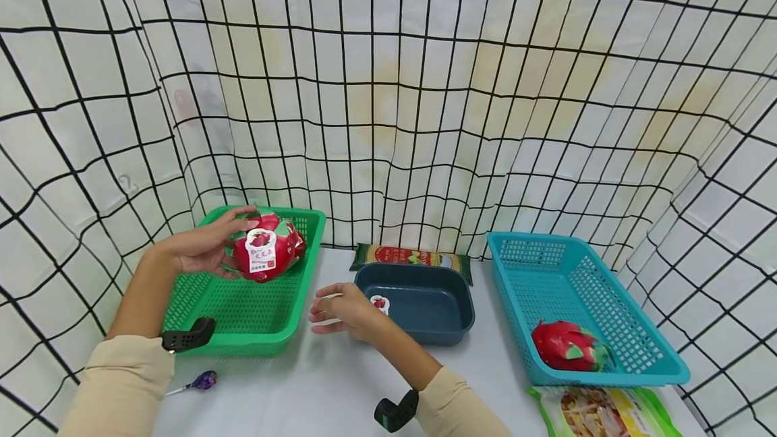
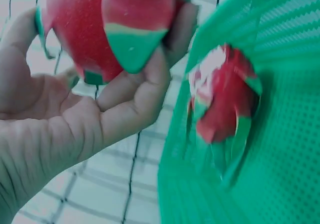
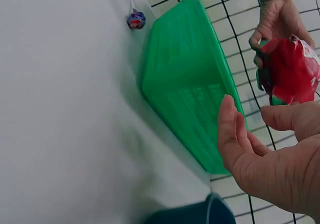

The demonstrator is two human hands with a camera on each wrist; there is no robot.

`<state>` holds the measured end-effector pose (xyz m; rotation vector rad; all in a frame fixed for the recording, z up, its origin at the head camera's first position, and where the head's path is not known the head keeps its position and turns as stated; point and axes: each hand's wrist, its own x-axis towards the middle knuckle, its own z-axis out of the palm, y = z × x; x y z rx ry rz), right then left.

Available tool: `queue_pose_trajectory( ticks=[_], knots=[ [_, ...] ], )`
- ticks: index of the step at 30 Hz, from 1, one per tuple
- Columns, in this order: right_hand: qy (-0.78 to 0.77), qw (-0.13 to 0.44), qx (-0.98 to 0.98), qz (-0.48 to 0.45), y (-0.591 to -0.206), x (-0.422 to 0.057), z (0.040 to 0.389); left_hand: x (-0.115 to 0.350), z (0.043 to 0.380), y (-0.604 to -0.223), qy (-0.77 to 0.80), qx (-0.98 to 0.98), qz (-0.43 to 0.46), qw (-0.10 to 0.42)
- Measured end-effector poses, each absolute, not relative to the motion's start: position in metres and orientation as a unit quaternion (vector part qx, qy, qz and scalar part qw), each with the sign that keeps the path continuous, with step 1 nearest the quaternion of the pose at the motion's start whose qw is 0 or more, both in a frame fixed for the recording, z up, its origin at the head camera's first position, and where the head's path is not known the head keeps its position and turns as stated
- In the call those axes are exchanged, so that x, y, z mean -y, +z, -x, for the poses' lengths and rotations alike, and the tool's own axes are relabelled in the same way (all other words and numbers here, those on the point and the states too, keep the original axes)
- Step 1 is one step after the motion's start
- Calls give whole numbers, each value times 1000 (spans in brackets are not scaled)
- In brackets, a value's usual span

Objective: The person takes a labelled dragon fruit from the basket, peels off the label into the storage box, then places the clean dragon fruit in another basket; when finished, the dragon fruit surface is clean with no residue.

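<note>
The left hand [image 1: 203, 248] has its fingers curled round a red dragon fruit [image 1: 267, 251] with green-tipped scales and a white label, holding it in the air above the green basket [image 1: 243, 309] at the left of the white table [image 1: 328, 390]. The left wrist view shows a second dragon fruit [image 2: 225, 101] lying inside that green basket, against its perforated wall. The right hand [image 1: 342, 312] hovers over the table between the green basket and the dark blue tray [image 1: 425, 302], fingers loosely spread and holding nothing. A small fruit sticker [image 1: 379, 304] shows at the tray's near-left rim; whether anything lies in the tray cannot be told. Behind the tray lies a long packet of pasta [image 1: 413, 258]. The teal basket [image 1: 577, 302] at the right holds one more dragon fruit [image 1: 567, 346] in its near corner. A printed food bag [image 1: 601, 413] lies just in front of the teal basket, and a purple lollipop [image 1: 200, 382] lies on the table near the green basket's front edge
</note>
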<state>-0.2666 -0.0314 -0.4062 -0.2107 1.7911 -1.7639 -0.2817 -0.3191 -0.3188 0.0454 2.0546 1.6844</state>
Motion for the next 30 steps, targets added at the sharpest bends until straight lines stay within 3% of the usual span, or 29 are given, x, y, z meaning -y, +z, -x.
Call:
queue_pose_trajectory(
  ticks=[9,17,30],
  knots=[
    [-645,237,-718,107,-407,-23,275,262,266,-314,654,-725,-30,216],
    [-622,165,-758,111,-409,-85,272,198,239,-331,703,-668,-44,238],
    [-598,104,-790,87,-415,-134,257,116,178,-381,766,-592,76,240]
  ],
)
